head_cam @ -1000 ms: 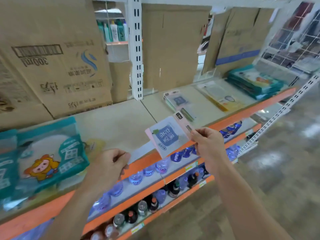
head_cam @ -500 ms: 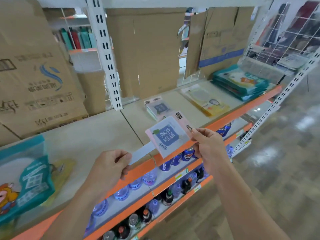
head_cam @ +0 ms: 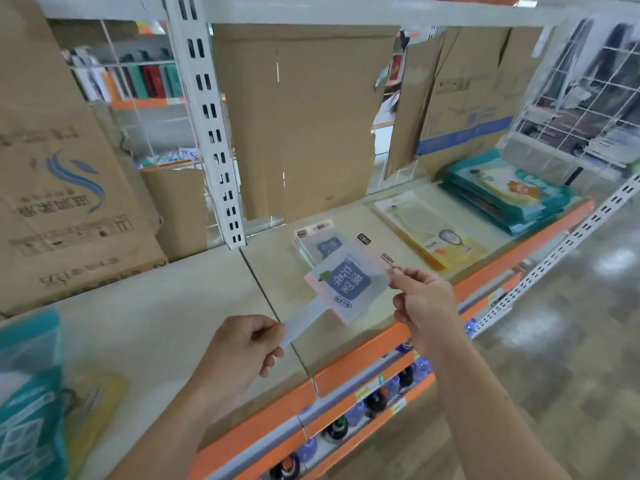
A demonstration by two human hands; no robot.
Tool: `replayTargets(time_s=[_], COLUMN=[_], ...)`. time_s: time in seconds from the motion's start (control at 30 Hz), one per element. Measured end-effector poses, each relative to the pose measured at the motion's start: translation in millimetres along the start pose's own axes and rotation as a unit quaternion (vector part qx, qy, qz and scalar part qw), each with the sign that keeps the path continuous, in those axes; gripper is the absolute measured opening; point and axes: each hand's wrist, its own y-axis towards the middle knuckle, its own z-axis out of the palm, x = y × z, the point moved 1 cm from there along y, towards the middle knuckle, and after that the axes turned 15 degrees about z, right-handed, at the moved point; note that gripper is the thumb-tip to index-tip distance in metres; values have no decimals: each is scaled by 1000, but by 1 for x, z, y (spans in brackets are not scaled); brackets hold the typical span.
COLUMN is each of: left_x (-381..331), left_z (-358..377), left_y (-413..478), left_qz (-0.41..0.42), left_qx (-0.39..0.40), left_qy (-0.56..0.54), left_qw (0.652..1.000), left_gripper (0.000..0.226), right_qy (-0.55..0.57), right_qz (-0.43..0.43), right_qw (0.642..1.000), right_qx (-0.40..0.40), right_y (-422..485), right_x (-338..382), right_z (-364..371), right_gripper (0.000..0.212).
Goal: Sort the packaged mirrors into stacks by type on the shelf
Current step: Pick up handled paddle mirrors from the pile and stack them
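Pink-blue mirror pack (head_cam: 346, 282) pinched at corner by right hand (head_cam: 426, 306), left hand (head_cam: 239, 351) pinching pale strip (head_cam: 304, 320); held flat, likely bound for matching stack (head_cam: 318, 245) behind.

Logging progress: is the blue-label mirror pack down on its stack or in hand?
In hand: right hand pinches the pack, left hand a white strip, held over the matching stack.

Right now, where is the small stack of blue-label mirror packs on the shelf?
Head view, centre of the shelf: the small stack lies just behind the held pack, right of the white upright and left of the yellow pack.
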Motion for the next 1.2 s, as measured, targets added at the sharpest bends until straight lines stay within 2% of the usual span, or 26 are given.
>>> replayTargets(time_s=[0.33,0.5,0.77,0.9,1.2], left_x=[-10,-20,-30,-32,-28], left_z=[28,51,92,113,134], left_y=[32,44,56,59,67], left_qz=[-25,-45,-64,-73,-54], left_qx=[-34,-78,-100,-94,-111], left_qy=[35,34,36,82,174], left_qw=[998,995,992,989,977], left_gripper=[20,21,26,27,29], right_qy=[-45,-108,-201,-220,-271], right_qz=[-3,-12,-12,-21,-80], right_qw=[997,990,969,960,946], right_qx=[61,87,140,171,162], right_y=[74,108,164,179,203], right_x=[32,51,66,65,53], right_z=[10,13,34,50,72], right_gripper=[13,18,21,21,22])
